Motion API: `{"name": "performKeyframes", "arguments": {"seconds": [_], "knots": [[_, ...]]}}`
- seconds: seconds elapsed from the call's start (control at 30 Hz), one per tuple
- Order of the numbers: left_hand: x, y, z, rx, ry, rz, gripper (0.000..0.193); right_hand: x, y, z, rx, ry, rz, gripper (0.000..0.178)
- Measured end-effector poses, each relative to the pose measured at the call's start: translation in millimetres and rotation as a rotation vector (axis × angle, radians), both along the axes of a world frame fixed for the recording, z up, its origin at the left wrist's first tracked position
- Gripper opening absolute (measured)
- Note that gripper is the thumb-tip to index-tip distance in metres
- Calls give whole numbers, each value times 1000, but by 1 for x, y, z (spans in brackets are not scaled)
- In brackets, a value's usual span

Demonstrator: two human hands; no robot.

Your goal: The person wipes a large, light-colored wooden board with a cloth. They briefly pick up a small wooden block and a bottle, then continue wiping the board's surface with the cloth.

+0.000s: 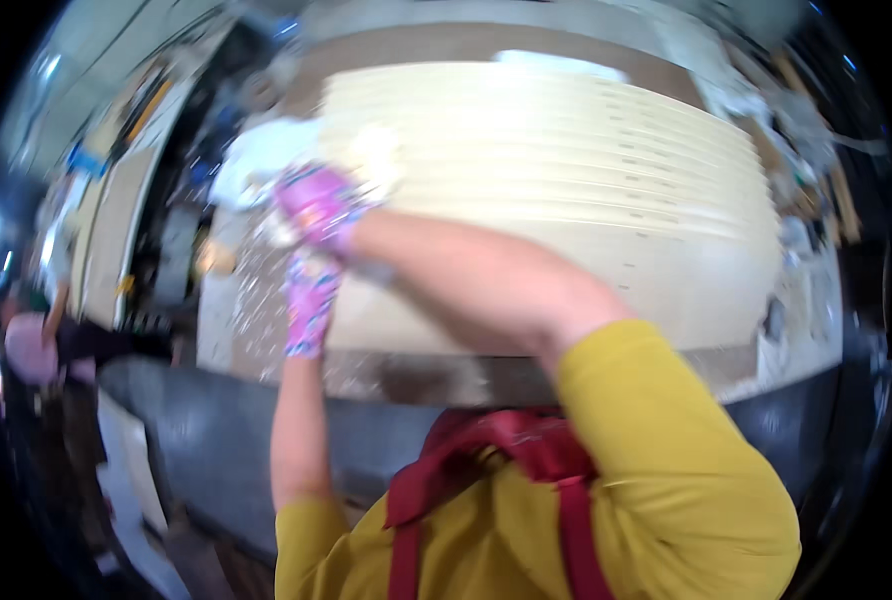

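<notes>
The left hand (311,305) and right hand (318,203) wear pink-purple gloves (304,322) with a blue-and-white pattern, its detail blurred. A mustard-yellow top (491,545) has loose short sleeves (671,425). Over it sits a dark red garment (511,440), bunched at the far end, with straps (578,540) at left and right.

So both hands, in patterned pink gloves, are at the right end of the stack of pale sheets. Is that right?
Not quite: the head view shows the right hand and the left hand, in patterned pink gloves, at the left end of the stack of pale sheets, not the right end.
</notes>
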State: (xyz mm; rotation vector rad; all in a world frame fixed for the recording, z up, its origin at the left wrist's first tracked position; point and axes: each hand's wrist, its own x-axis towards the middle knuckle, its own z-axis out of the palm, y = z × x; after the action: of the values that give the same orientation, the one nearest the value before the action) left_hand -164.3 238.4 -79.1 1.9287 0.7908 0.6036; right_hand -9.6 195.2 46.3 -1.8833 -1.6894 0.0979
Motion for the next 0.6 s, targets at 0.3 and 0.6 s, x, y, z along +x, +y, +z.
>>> {"name": "performKeyframes", "arguments": {"seconds": [0.3,0.6], "knots": [[-19,-21,11,-166,-128,98,51,150,-252,-7,78,-26,20,16],[-52,56,-55,-180,-6,118,46,364,-671,10,-273,-103,-1005,18]]}}
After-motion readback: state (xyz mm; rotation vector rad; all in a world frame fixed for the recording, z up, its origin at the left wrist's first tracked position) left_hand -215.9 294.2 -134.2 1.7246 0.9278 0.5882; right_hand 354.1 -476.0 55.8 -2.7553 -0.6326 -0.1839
